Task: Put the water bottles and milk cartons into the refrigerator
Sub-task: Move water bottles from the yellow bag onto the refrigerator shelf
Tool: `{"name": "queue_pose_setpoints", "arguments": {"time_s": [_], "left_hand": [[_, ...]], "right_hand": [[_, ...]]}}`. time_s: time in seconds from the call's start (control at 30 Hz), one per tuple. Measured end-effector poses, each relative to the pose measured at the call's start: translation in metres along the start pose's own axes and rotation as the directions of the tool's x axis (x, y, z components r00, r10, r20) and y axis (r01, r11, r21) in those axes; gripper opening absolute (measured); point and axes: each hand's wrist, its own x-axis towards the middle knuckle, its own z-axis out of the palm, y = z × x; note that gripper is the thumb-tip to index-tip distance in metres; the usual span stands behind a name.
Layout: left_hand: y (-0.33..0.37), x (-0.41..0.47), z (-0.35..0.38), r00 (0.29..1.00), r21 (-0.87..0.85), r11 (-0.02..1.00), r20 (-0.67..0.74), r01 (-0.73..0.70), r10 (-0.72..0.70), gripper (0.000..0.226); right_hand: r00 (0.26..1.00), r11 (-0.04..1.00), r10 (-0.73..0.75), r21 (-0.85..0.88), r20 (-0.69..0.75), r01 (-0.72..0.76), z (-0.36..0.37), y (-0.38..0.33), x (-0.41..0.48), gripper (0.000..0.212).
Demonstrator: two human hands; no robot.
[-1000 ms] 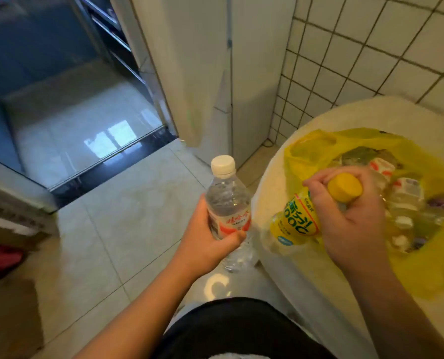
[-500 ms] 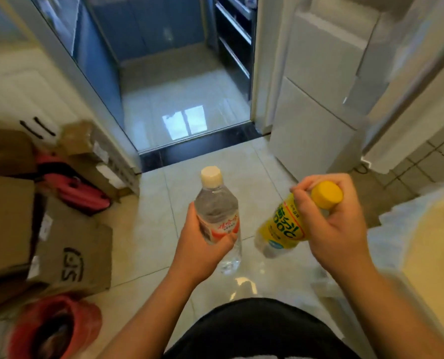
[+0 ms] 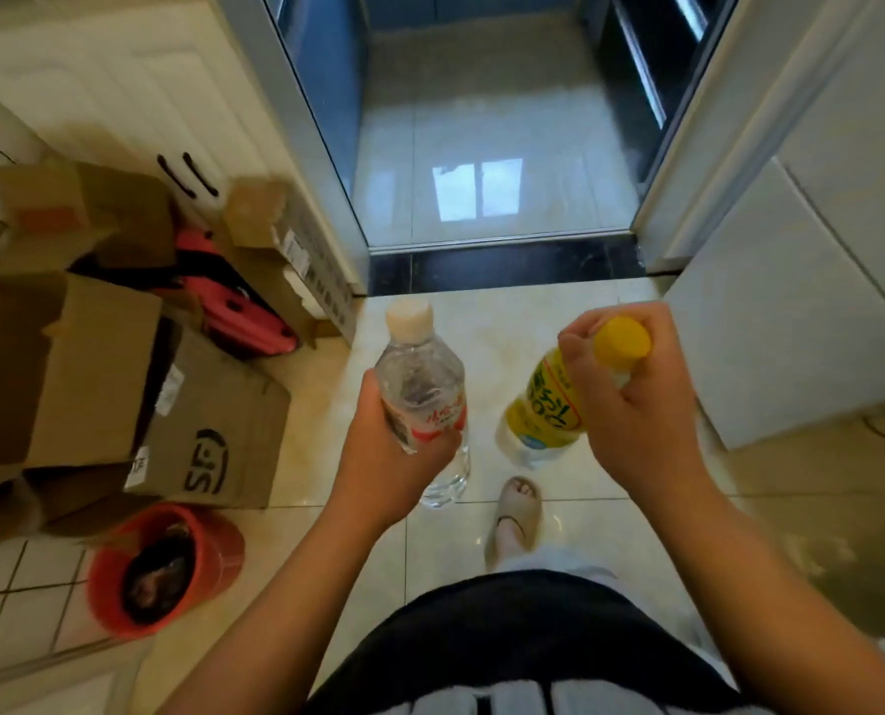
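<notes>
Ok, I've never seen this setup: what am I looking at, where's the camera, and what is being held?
No machine here: these are a person's two bare hands, filmed by one wide-angle camera worn on the head, looking forward and down. The left hand holds a clear, white-capped water bottle; the right hand grips a yellow-capped, yellow-labelled bottle near its top. On the tiled floor, to the left, lie cardboard boxes and a red bucket. A slippered foot shows below the bottles.

Yellow-capped plastic bottle (image 3: 546,405) now clear of the yellow plastic bag, cream floor tiles (image 3: 507,322) beyond the fingers (image 3: 582,348) of the right hand (image 3: 636,415), beige-sandalled foot (image 3: 515,513) appearing below.
</notes>
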Motion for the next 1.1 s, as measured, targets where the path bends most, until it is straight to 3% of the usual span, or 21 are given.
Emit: {"name": "queue_pose_setpoints", "arguments": {"time_s": [0.33,0.53,0.67,0.83,0.97,1.1], "left_hand": [[0.050,0.146,0.058,0.999,0.010,0.999,0.019,-0.032,0.032,0.066],[0.073,0.228,0.122,0.982,-0.006,0.997,0.174,-0.078,0.078,0.068],[0.097,0.296,0.174,0.927,-0.046,0.990,0.349,-0.131,0.138,0.071],[0.145,0.381,0.253,0.778,-0.114,0.965,0.573,-0.236,0.258,0.069],[0.187,0.434,0.320,0.580,-0.144,0.942,0.756,-0.304,0.303,0.063],[0.229,0.465,0.386,0.412,-0.230,0.901,0.829,-0.367,0.379,0.065]], "right_hand": [[0.999,0.998,-0.012,-0.059,-0.031,0.010,-0.016,0.032,0.158,0.032],[0.985,0.995,0.010,-0.094,-0.170,-0.026,-0.058,0.059,0.217,0.015],[0.948,0.993,0.037,-0.093,-0.315,-0.069,-0.093,0.081,0.258,0.015],[0.843,0.975,0.045,-0.159,-0.535,-0.153,-0.143,0.097,0.314,0.016],[0.715,0.957,-0.012,-0.215,-0.699,-0.194,-0.184,0.101,0.351,0.014],[0.590,0.929,-0.090,-0.281,-0.803,-0.241,-0.223,0.096,0.376,0.016]]}}
